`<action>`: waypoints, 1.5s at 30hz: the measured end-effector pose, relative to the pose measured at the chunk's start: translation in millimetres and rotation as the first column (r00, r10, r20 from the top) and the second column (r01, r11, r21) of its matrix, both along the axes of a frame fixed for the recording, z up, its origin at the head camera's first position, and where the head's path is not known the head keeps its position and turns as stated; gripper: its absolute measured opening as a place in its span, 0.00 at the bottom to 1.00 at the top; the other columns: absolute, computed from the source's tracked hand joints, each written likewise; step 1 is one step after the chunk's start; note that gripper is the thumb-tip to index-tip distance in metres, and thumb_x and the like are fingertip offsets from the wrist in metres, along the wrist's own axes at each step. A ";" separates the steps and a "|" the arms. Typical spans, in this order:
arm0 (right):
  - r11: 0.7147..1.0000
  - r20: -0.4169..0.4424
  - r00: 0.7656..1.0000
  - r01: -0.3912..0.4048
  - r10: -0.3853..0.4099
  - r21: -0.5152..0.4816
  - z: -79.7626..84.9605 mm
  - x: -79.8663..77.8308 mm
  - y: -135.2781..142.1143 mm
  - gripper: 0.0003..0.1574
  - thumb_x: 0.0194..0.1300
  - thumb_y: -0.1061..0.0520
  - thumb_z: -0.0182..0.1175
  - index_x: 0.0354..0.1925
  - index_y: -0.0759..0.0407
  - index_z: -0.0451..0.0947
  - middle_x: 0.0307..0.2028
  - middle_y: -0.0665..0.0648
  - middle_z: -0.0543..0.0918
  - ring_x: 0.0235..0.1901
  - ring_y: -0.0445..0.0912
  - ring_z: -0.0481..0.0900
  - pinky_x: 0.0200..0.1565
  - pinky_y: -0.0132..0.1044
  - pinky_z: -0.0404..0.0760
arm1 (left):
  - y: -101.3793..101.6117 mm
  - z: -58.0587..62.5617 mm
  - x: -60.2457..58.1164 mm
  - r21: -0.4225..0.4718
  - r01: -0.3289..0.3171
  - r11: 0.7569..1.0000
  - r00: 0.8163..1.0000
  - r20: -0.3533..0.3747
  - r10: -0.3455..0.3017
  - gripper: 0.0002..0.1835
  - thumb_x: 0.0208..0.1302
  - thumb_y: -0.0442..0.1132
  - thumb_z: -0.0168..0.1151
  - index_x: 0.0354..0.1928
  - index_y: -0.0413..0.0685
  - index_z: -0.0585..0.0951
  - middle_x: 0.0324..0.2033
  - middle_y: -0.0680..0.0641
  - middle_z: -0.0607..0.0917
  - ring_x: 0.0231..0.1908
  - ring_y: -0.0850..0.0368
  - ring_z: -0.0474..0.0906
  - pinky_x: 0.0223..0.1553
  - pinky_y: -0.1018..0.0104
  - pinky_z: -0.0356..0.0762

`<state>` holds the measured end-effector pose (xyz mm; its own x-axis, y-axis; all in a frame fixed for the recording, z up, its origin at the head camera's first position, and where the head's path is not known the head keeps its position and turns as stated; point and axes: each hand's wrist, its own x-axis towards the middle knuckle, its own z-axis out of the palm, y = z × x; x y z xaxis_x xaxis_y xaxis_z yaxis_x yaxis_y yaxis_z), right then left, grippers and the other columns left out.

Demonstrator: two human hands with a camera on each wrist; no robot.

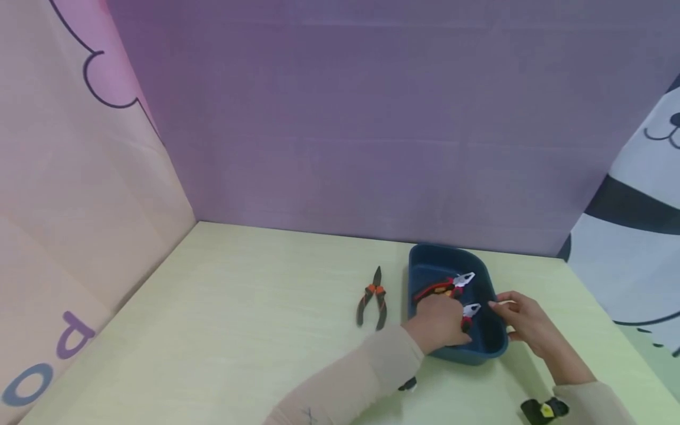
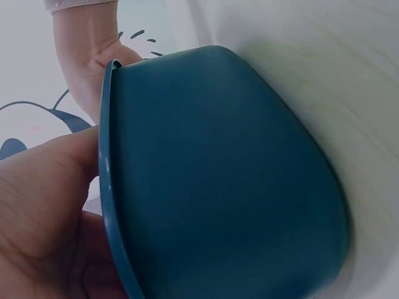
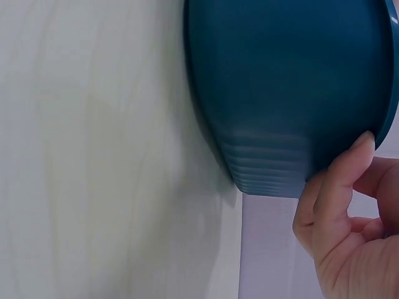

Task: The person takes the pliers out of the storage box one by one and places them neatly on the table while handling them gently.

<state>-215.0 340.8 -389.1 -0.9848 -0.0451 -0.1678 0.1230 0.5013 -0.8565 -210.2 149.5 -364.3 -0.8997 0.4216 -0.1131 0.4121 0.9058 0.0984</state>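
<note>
A dark blue plastic bin (image 1: 461,355) stands toward the right of the table. My left hand (image 1: 437,321) reaches over its near left rim, fingers down inside and hidden. Right beside that hand are red-handled pliers (image 1: 470,310); I cannot tell whether the fingers hold them. Farther back in the bin lies another tool with red handles and a silver head (image 1: 463,280). My right hand (image 1: 523,319) holds the bin's right rim; in the right wrist view a fingertip (image 3: 361,143) rests on the outer wall, just below the lip.
Left of the bin, needle-nose pliers (image 1: 378,295) with black and orange handles lie spread on the pale table (image 1: 255,319). A purple backdrop (image 1: 372,130) rises behind the table's far edge, with printed side panels left and right.
</note>
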 end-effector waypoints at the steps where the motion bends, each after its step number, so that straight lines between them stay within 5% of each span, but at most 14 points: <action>1: 1.000 0.001 1.000 -0.001 0.001 -0.004 0.0 -0.1 0.0 0.22 0.71 0.54 0.51 0.50 0.72 0.61 0.27 0.47 0.78 0.25 0.40 0.76 0.24 0.39 0.78 | 0.3 -0.3 0.3 0.001 -0.002 1.000 1.000 0.003 0.002 0.20 0.49 0.67 0.65 0.24 0.60 0.79 0.24 0.62 0.78 0.27 0.64 0.72 0.27 0.66 0.71; 14: 1.000 0.003 1.000 -0.003 0.003 -0.017 0.4 -0.1 -0.1 0.20 0.71 0.54 0.51 0.49 0.71 0.62 0.27 0.47 0.78 0.25 0.39 0.76 0.24 0.39 0.78 | 5.4 -2.4 1.6 -0.019 -0.047 0.999 0.999 0.009 0.047 0.18 0.46 0.64 0.69 0.31 0.62 0.82 0.33 0.60 0.81 0.34 0.63 0.73 0.36 0.66 0.73; 22: 1.000 -0.004 1.000 -0.003 0.003 -0.019 -0.6 -0.1 0.5 0.20 0.71 0.54 0.51 0.49 0.71 0.62 0.27 0.47 0.78 0.25 0.39 0.75 0.24 0.38 0.78 | 8.7 -5.5 -1.9 -0.041 -0.122 0.992 0.993 -0.002 0.122 0.29 0.42 0.63 0.72 0.48 0.63 0.82 0.59 0.56 0.73 0.43 0.60 0.77 0.36 0.65 0.75; 45: 0.999 -0.001 1.000 0.008 -0.008 -0.044 -1.0 0.8 -1.2 0.18 0.71 0.54 0.51 0.47 0.69 0.63 0.26 0.46 0.78 0.25 0.39 0.75 0.24 0.38 0.78 | 14.3 -10.3 -3.3 -0.080 -0.156 0.984 0.988 -0.017 0.156 0.36 0.39 0.65 0.73 0.53 0.63 0.79 0.58 0.56 0.74 0.43 0.61 0.77 0.37 0.65 0.74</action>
